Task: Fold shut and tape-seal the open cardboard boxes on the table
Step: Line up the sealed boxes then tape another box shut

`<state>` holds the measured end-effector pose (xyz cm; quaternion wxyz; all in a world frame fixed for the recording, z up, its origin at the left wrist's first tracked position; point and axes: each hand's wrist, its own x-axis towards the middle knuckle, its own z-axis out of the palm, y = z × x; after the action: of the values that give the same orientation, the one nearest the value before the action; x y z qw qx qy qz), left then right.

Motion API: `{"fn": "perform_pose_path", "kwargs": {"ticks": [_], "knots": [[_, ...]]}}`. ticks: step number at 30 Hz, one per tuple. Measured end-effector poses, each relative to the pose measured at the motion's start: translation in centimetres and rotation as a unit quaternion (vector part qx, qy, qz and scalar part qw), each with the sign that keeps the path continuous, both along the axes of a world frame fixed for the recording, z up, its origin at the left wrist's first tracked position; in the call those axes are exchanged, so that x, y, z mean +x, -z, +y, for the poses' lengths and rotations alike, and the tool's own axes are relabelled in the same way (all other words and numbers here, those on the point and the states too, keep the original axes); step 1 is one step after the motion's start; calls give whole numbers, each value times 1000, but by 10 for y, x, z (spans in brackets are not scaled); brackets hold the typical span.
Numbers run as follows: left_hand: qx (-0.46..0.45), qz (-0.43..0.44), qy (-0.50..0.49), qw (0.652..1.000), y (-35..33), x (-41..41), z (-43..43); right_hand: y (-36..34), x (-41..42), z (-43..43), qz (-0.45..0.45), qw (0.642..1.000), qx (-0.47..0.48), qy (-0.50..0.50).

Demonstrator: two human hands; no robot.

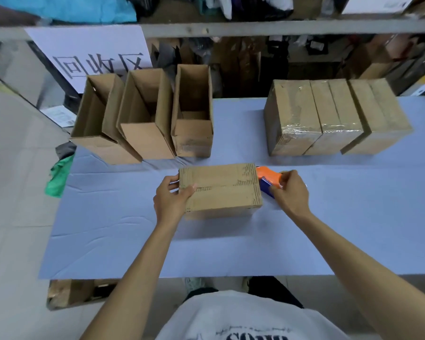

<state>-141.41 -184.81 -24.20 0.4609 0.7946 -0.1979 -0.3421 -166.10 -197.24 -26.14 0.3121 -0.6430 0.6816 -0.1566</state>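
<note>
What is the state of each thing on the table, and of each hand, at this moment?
Front cardboard box: flaps folded shut, lying on the table.
Tape dispenser: at the box's right end, held.
Left hand: grips the box's left end, thumb on top.
Right hand: grips the tape dispenser.
Back-left boxes: three, upright, tops open.
Back-right boxes: three, closed, sealed with clear tape.

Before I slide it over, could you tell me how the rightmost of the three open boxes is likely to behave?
That open box stands tall on a narrow base, so a push near the top would probably tip it. It looks empty inside, so likely light. Its unsealed top walls may flex if squeezed.
</note>
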Motion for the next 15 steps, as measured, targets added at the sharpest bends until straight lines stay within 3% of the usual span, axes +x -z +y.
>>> {"fn": "perform_pose_path", "kwargs": {"ticks": [4,10,15], "knots": [[-13,18,-25,999,4,-2,-2,18,4,-6,93,992,20,-82],[-49,55,-59,996,6,-12,-1,40,9,-16,133,989,38,-51],[-44,61,-70,995,2,-15,1,30,-12,-23,122,987,14,-103]]}}
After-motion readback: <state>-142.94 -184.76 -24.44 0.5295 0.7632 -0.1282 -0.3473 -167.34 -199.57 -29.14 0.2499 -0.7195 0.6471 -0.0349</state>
